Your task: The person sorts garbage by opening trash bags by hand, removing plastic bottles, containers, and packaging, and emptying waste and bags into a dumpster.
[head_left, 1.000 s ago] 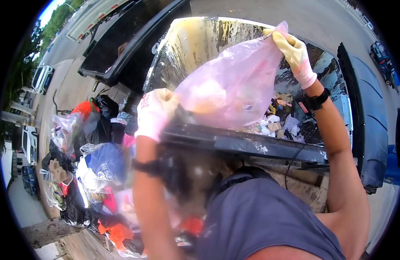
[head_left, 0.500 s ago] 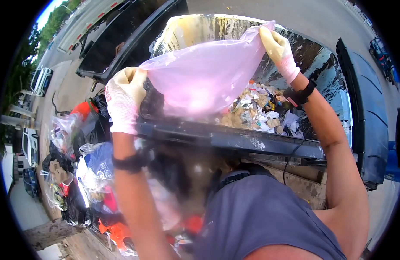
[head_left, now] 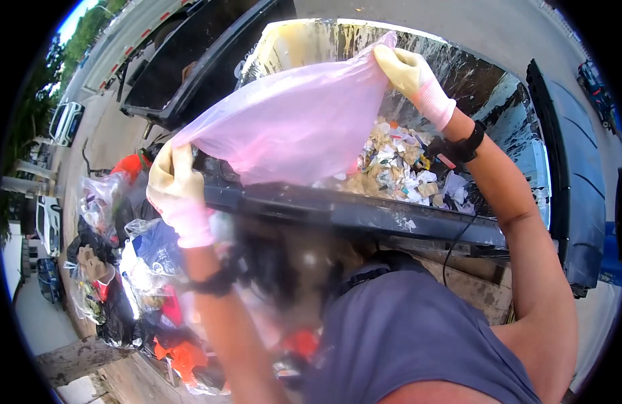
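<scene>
A thin pink plastic bag (head_left: 294, 124) is stretched between my two gloved hands, over the open bin (head_left: 304, 205). My left hand (head_left: 178, 192) pinches its lower left corner, just outside the bin's near left corner. My right hand (head_left: 413, 82) grips the other end, high over the far part of the bin. The bag hangs slack in the middle and looks flat. Below and to the right of it, loose mixed waste (head_left: 398, 168) lies in the bin, paper scraps among it. The bin's inner walls are streaked with dirt.
Piled filled bags (head_left: 149, 262) lie at the left, beside my left forearm. A second black bin (head_left: 183, 67) stands open at the upper left. The blue-black lid (head_left: 577, 182) hangs at the bin's right side. Parked vehicles (head_left: 67, 123) are at the far left.
My left hand has moved left and down, pulling its corner of the bag outward. My right hand has shifted left. The bag, bulging earlier, is now flatter, and more loose waste shows.
</scene>
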The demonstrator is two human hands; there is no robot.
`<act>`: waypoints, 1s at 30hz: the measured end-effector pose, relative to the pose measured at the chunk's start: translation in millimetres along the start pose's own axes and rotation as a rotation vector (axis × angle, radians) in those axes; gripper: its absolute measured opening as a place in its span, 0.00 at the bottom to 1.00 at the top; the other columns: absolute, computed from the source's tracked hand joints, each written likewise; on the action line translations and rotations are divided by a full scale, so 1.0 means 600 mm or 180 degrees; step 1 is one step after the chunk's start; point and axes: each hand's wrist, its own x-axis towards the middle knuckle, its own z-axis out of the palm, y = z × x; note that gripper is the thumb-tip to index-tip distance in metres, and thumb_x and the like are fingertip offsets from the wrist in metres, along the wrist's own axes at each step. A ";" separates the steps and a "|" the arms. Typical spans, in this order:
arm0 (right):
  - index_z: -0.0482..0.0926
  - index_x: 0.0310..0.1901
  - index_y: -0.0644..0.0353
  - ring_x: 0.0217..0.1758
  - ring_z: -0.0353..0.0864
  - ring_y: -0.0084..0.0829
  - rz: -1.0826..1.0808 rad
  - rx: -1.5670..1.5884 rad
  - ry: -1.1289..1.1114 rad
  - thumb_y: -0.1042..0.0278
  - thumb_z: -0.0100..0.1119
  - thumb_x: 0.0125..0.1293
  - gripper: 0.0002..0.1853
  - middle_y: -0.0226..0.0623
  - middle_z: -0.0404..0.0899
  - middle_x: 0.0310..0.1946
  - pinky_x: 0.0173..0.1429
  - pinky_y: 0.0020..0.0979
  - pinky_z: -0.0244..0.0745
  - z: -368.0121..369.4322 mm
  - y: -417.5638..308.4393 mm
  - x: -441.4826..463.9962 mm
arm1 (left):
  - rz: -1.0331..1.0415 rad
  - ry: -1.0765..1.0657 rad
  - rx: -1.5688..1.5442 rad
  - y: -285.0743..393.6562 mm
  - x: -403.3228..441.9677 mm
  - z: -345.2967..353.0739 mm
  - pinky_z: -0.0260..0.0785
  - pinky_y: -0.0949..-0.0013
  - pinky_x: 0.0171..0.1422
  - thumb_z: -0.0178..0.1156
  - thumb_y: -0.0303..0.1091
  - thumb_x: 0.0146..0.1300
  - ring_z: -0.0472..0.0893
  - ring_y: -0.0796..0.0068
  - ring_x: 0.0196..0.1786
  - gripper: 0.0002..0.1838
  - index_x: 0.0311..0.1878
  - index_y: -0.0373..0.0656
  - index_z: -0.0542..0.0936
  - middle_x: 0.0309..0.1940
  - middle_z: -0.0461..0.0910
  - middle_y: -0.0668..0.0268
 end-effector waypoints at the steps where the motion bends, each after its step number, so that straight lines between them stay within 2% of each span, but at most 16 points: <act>1: 0.86 0.54 0.60 0.38 0.74 0.14 -0.0117 -0.0586 0.0023 0.50 0.58 0.84 0.19 0.18 0.79 0.37 0.43 0.21 0.71 -0.008 -0.015 0.002 | -0.0272 0.0097 -0.0236 0.003 -0.011 -0.006 0.79 0.67 0.54 0.63 0.41 0.77 0.90 0.68 0.43 0.16 0.54 0.38 0.90 0.39 0.92 0.57; 4: 0.87 0.52 0.63 0.43 0.76 0.15 -0.0240 0.0862 0.0014 0.51 0.61 0.82 0.20 0.22 0.82 0.40 0.48 0.23 0.75 0.026 -0.038 -0.009 | -0.0115 0.0216 -0.0421 0.009 -0.042 -0.026 0.79 0.68 0.56 0.62 0.37 0.78 0.90 0.71 0.45 0.15 0.55 0.38 0.90 0.41 0.92 0.61; 6: 0.84 0.63 0.64 0.49 0.81 0.20 0.0209 0.1221 -0.0086 0.54 0.62 0.81 0.22 0.27 0.85 0.49 0.55 0.27 0.79 0.049 -0.047 -0.011 | -0.0066 0.0313 -0.1307 0.013 -0.068 -0.017 0.77 0.65 0.65 0.60 0.30 0.78 0.88 0.68 0.54 0.14 0.59 0.34 0.87 0.51 0.91 0.57; 8: 0.82 0.67 0.62 0.51 0.81 0.22 0.0011 0.1432 -0.0245 0.56 0.62 0.81 0.22 0.28 0.85 0.51 0.57 0.28 0.79 0.086 -0.073 -0.027 | 0.0419 0.0152 -0.0899 0.028 -0.096 -0.011 0.79 0.66 0.65 0.56 0.28 0.82 0.88 0.68 0.57 0.16 0.64 0.32 0.85 0.60 0.87 0.55; 11: 0.81 0.69 0.61 0.59 0.82 0.23 0.0244 0.1590 -0.0894 0.58 0.59 0.83 0.21 0.33 0.85 0.56 0.59 0.29 0.80 0.151 -0.132 -0.083 | 0.0239 -0.0287 -0.1270 0.039 -0.132 0.016 0.76 0.63 0.70 0.62 0.32 0.78 0.84 0.62 0.64 0.24 0.72 0.32 0.77 0.64 0.83 0.50; 13: 0.82 0.67 0.60 0.59 0.84 0.24 0.0191 0.1338 -0.1466 0.61 0.58 0.82 0.20 0.34 0.86 0.56 0.58 0.28 0.81 0.197 -0.174 -0.125 | -0.0393 -0.0754 -0.1967 0.077 -0.144 0.019 0.74 0.60 0.72 0.68 0.38 0.73 0.81 0.56 0.68 0.37 0.79 0.32 0.66 0.69 0.77 0.47; 14: 0.84 0.66 0.60 0.58 0.85 0.25 0.0052 0.1015 -0.1710 0.63 0.59 0.81 0.18 0.35 0.86 0.55 0.57 0.28 0.81 0.216 -0.196 -0.143 | -0.0132 -0.0770 -0.1734 0.081 -0.144 0.010 0.75 0.61 0.70 0.70 0.39 0.71 0.82 0.56 0.66 0.39 0.79 0.33 0.66 0.66 0.79 0.49; 15: 0.85 0.63 0.61 0.57 0.86 0.27 -0.0768 0.0781 -0.1850 0.65 0.61 0.79 0.17 0.37 0.87 0.53 0.57 0.27 0.81 0.240 -0.189 -0.146 | -0.0009 -0.0930 -0.1677 0.069 -0.143 0.002 0.76 0.62 0.68 0.71 0.38 0.69 0.83 0.61 0.65 0.42 0.80 0.36 0.64 0.66 0.80 0.51; 16: 0.85 0.61 0.61 0.56 0.87 0.28 -0.1603 0.0590 -0.1931 0.67 0.63 0.77 0.16 0.39 0.87 0.52 0.56 0.27 0.81 0.265 -0.182 -0.150 | -0.0258 -0.0758 -0.2107 0.046 -0.155 0.003 0.76 0.64 0.68 0.68 0.33 0.68 0.83 0.65 0.64 0.37 0.79 0.36 0.68 0.64 0.81 0.53; 17: 0.86 0.60 0.61 0.57 0.88 0.31 -0.1046 0.0316 -0.2267 0.69 0.64 0.75 0.15 0.43 0.87 0.53 0.58 0.29 0.81 0.275 -0.220 -0.163 | -0.0484 -0.0554 -0.2544 0.023 -0.166 0.004 0.77 0.65 0.68 0.65 0.27 0.68 0.84 0.68 0.62 0.34 0.77 0.36 0.71 0.62 0.83 0.56; 19: 0.85 0.59 0.62 0.59 0.88 0.39 -0.0888 -0.0304 -0.2564 0.70 0.68 0.71 0.17 0.49 0.86 0.57 0.62 0.35 0.82 0.281 -0.264 -0.195 | -0.1191 -0.0393 -0.3443 0.005 -0.188 -0.026 0.81 0.68 0.62 0.59 0.21 0.67 0.86 0.72 0.57 0.28 0.71 0.33 0.77 0.57 0.86 0.61; 22: 0.80 0.66 0.66 0.63 0.86 0.54 -0.2942 -0.1366 -0.1878 0.69 0.72 0.63 0.28 0.55 0.83 0.64 0.68 0.44 0.81 0.300 -0.241 -0.192 | -0.1627 0.0050 -0.3794 -0.023 -0.222 -0.077 0.85 0.68 0.54 0.54 0.18 0.69 0.88 0.73 0.49 0.22 0.65 0.31 0.81 0.51 0.87 0.62; 23: 0.76 0.70 0.68 0.67 0.82 0.58 -0.2908 -0.1384 -0.1896 0.68 0.73 0.59 0.36 0.56 0.79 0.68 0.70 0.47 0.78 0.317 -0.241 -0.196 | -0.1648 0.0254 -0.3913 -0.034 -0.233 -0.092 0.85 0.68 0.53 0.54 0.18 0.70 0.89 0.73 0.47 0.20 0.64 0.31 0.81 0.50 0.87 0.61; 27: 0.74 0.72 0.64 0.75 0.74 0.57 -0.3108 -0.1800 -0.2761 0.68 0.73 0.55 0.40 0.56 0.72 0.75 0.77 0.50 0.70 0.400 -0.238 -0.236 | -0.1711 0.0332 -0.3309 -0.060 -0.279 -0.181 0.84 0.70 0.54 0.59 0.22 0.72 0.89 0.74 0.48 0.18 0.62 0.31 0.83 0.50 0.88 0.61; 28: 0.75 0.71 0.65 0.71 0.77 0.59 -0.3277 -0.1726 -0.2717 0.70 0.72 0.53 0.40 0.57 0.74 0.73 0.74 0.51 0.74 0.425 -0.239 -0.251 | -0.1928 0.0290 -0.3359 -0.066 -0.291 -0.207 0.83 0.71 0.54 0.59 0.23 0.72 0.88 0.75 0.49 0.17 0.62 0.32 0.83 0.50 0.88 0.62; 30: 0.75 0.72 0.65 0.67 0.83 0.51 -0.3212 -0.1193 -0.2693 0.73 0.69 0.59 0.36 0.53 0.77 0.72 0.66 0.45 0.81 0.466 -0.240 -0.265 | -0.1852 0.0719 -0.3293 -0.104 -0.328 -0.233 0.82 0.71 0.55 0.58 0.23 0.71 0.87 0.75 0.50 0.18 0.62 0.33 0.84 0.51 0.88 0.62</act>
